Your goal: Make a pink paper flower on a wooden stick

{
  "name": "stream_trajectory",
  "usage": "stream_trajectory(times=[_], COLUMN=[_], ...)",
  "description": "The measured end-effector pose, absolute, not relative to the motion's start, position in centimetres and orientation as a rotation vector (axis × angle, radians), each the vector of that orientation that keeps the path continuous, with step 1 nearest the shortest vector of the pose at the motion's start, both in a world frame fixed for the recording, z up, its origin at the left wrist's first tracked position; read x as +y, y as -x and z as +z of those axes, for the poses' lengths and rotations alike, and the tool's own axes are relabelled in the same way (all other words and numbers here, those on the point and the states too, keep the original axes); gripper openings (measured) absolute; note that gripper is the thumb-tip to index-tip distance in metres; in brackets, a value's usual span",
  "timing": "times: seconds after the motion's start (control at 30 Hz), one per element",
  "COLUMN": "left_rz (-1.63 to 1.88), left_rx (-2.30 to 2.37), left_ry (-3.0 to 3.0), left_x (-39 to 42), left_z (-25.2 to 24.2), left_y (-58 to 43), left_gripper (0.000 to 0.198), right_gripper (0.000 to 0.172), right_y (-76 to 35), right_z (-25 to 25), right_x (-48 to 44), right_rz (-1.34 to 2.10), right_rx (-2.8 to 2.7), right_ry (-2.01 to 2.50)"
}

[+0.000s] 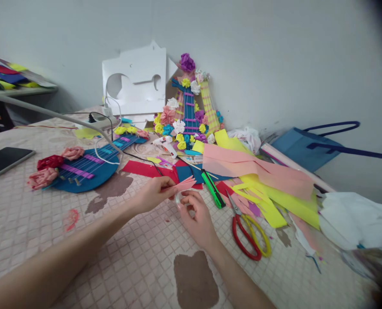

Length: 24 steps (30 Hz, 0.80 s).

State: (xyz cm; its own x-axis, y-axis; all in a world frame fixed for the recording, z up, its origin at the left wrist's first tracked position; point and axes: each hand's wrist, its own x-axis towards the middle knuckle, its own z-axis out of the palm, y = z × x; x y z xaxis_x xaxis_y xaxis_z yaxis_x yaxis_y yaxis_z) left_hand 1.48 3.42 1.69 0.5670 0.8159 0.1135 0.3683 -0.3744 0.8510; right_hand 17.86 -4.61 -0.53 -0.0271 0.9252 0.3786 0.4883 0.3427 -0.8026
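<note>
My left hand (154,193) pinches a folded pink paper piece (185,184) above the table. My right hand (195,216) is just below it, fingers curled round a small clear roll that looks like tape (179,198), touching the paper's lower edge. A green utility knife (213,189) lies right of the hands. Red and yellow scissors (247,231) lie further right on the tabletop.
Pink (258,167) and yellow (284,201) paper sheets pile at right, with a blue bag (303,148) behind. A blue paper guitar with roses (84,167) lies at left, decorated guitars (189,111) lean on the wall, a glue gun (167,143) and a phone (2,161) are nearby.
</note>
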Motion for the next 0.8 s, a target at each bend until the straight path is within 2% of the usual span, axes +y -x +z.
stream_trajectory(times=[0.4,0.63,0.8], left_rz=[0.595,0.815,0.960], left_rx=[0.971,1.098,1.057], left_ry=[-2.122,-2.325,-2.468], left_x=[3.85,3.22,3.16], left_z=[2.33,2.15,1.89], left_y=[-0.63,-1.22,-1.50], left_gripper=[0.023,0.014,0.017], right_gripper=[0.003,0.007,0.009], right_y=[-17.45,-17.17,-17.00], right_z=[-0.79,-0.96,-1.07], right_x=[-4.69,-4.56,-4.45], right_rz=[0.678,0.800,0.798], right_rx=[-1.637,-1.562,-1.544], right_ry=[1.306,1.264,1.260])
